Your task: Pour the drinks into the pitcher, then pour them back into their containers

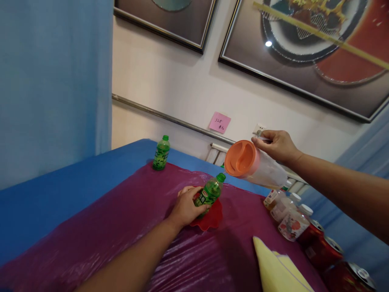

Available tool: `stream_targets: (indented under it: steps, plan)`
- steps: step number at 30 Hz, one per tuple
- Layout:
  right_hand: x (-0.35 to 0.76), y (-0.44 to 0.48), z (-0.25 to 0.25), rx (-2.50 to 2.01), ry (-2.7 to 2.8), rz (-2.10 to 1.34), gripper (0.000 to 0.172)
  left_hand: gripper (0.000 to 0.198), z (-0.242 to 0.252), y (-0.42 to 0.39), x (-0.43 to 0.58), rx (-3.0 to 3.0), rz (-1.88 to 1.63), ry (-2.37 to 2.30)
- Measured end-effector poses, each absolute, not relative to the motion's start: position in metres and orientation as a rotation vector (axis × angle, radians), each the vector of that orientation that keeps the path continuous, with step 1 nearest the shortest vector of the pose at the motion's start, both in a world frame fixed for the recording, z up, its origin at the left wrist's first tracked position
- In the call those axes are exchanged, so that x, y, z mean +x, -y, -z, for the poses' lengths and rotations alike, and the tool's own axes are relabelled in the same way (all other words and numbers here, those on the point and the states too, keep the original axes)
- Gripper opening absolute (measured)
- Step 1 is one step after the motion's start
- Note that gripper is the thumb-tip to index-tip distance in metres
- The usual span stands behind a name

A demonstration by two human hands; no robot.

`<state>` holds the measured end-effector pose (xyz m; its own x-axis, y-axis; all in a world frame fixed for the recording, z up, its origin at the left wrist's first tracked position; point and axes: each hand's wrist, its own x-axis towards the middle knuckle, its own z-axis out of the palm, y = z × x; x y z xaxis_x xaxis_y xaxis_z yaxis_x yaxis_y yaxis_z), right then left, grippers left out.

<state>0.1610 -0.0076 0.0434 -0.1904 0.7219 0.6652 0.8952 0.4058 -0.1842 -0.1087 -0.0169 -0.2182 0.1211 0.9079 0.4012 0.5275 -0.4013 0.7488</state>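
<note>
A green-capped bottle (209, 192) leans a little to the right on a red scalloped dish (212, 219), and my left hand (188, 207) is wrapped round its lower part. Above and to the right, my right hand (278, 146) grips a clear pitcher (267, 172) near its top. The pitcher is tilted, its orange lid (242, 159) facing left and close above the bottle's cap. Its handle is mostly hidden by my fingers. Whether any liquid leaves the lid cannot be made out.
Another green bottle (161, 153) stands at the back left of the purple cover (121, 215). Along the right edge are clear bottles with white caps (294, 223) and several red cans (323, 251). A folded yellow cloth (279, 267) lies front right. Behind runs a wall with a metal rail (170, 117).
</note>
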Motion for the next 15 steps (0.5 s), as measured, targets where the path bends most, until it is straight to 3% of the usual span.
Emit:
stream_targets:
  steps: [15]
  plan:
    - [0.1593,0.0104,-0.0453,-1.402,1.979,0.341,0.05,0.066,0.2191,0.0151,-0.1089,1.96,-1.203,-1.387]
